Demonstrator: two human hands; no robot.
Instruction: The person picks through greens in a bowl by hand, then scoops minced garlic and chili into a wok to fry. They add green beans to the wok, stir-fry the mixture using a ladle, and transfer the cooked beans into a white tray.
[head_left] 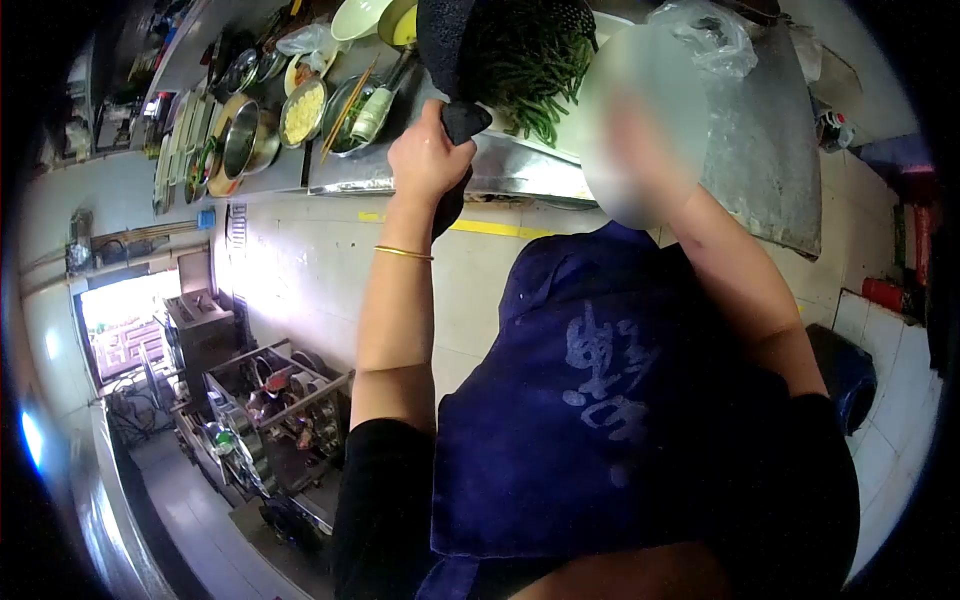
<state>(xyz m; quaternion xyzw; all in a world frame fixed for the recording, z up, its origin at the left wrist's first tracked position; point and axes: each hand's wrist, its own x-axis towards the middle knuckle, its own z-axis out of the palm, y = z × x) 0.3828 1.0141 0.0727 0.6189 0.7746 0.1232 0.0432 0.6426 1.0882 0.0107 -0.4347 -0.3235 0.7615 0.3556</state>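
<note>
My left hand is wrapped round a black cloth at the handle end of a dark wok. The wok is tilted beside a heap of long green beans, which lies over a white tray. A pale blurred patch hides my right hand to the right of the beans; only its faint outline shows, and its fingers cannot be made out.
Left on the counter are a bowl of pale yellow cubes, a bowl with chopsticks and a metal pot. A clear plastic bag lies at the right. A metal cart stands on the floor.
</note>
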